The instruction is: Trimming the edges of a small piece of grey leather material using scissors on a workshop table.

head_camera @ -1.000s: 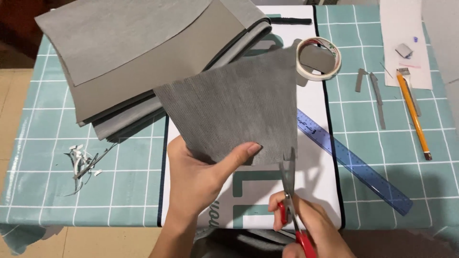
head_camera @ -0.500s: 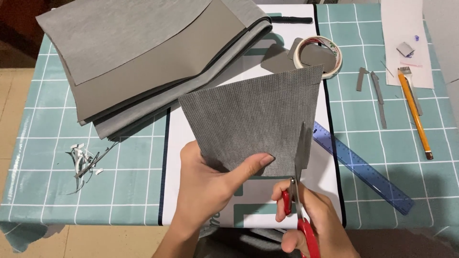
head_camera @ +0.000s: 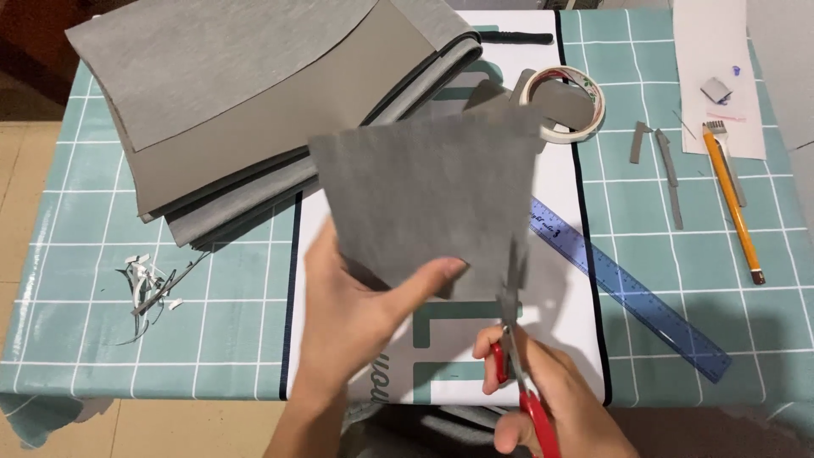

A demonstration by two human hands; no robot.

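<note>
My left hand [head_camera: 360, 318] pinches the lower edge of a grey fabric piece [head_camera: 424, 199] and holds it up over the table, thumb on top. Red-handled scissors [head_camera: 521, 373] sit in my right hand [head_camera: 551, 399], low at the front. Their blades point up into the right side of the fabric piece, where a narrow strip is parting from its edge.
A stack of grey fabric sheets [head_camera: 246, 102] lies at the back left. A tape roll [head_camera: 564, 102], a blue ruler [head_camera: 632, 288], a yellow pencil [head_camera: 733, 208] and grey strips [head_camera: 670, 170] lie to the right on the teal checked tablecloth [head_camera: 85, 280]. Small offcuts [head_camera: 148, 284] sit left.
The fabric piece has turned and shifted right in my left hand. The scissors have moved further up along its right edge, cutting.
</note>
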